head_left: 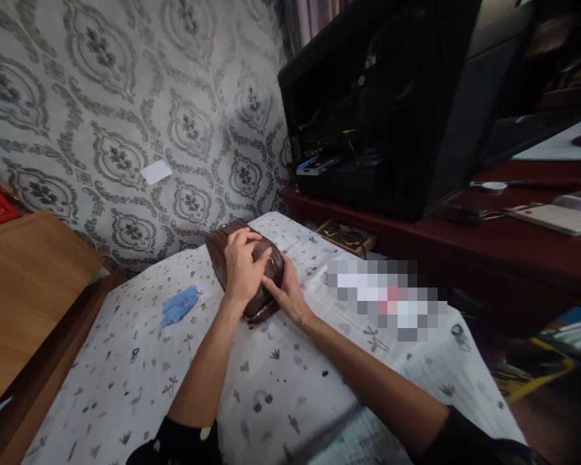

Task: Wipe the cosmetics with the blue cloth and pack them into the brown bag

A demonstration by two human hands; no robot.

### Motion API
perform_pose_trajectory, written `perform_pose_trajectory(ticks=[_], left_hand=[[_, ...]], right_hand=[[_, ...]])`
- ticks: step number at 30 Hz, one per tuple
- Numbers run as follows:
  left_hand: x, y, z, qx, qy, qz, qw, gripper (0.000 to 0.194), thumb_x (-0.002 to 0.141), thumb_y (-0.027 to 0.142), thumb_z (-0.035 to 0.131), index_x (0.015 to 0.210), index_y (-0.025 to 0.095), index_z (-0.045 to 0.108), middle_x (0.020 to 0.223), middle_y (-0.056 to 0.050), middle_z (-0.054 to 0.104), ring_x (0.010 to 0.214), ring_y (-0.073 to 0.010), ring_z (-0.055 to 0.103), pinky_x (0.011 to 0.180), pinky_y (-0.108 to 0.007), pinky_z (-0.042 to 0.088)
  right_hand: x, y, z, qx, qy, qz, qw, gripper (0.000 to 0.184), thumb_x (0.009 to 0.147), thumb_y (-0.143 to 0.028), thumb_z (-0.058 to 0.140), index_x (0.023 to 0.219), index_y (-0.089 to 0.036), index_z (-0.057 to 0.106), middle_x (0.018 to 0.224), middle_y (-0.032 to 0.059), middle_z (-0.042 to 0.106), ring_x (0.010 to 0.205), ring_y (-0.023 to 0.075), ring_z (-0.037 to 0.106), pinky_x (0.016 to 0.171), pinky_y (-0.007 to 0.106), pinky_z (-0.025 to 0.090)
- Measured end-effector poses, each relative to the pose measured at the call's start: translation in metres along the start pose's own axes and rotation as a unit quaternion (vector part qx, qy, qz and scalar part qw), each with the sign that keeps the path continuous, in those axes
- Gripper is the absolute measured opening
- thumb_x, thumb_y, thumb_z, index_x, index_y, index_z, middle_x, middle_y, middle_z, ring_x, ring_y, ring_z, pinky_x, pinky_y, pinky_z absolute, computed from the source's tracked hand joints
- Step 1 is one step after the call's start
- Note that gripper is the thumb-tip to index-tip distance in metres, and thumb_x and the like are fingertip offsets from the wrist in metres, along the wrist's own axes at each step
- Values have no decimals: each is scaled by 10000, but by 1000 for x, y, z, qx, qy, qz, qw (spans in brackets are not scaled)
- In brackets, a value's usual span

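A brown leather bag [259, 302] with gold-coloured zips lies on the white patterned cloth [271, 400], towards its far end. My left hand [242, 268] rests over the top of the bag, its fingers bent and the thumb by a short zip. On the bag's right side is my right hand [292, 292], with the thumb on top and the fingers wrapped round the edge, partly hidden. Both hands grip the bag, and it looks closed. A crumpled blue cloth [180, 305] lies to the left of my arms.
A large black case [445, 129] stands on a dark red desk [527, 245] at the right. Below it, a small drawer [368, 244] holds small items. A wooden cabinet [33, 278] borders the left. Blurred-out squares [387, 297] cover something on the cloth.
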State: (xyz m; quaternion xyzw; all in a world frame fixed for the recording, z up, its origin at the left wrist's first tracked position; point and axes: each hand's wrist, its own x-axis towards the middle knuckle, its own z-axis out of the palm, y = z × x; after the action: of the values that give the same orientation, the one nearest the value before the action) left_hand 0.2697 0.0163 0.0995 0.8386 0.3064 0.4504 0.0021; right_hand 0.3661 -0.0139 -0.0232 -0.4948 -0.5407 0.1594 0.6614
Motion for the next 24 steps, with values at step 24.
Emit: perform_pose_trajectory(ticks=[24], left_hand=[[-47,-16,-48,30,31,9,999,98,886,201,629,790,208,645,910,-47,653,999,-242,563,942,-420,483]], right_hand=[[4,-3,0,4,3,12,1000,985,755,-736,668,1495,-194,309,1481,181,435,1397,346,397,1187,573,297]])
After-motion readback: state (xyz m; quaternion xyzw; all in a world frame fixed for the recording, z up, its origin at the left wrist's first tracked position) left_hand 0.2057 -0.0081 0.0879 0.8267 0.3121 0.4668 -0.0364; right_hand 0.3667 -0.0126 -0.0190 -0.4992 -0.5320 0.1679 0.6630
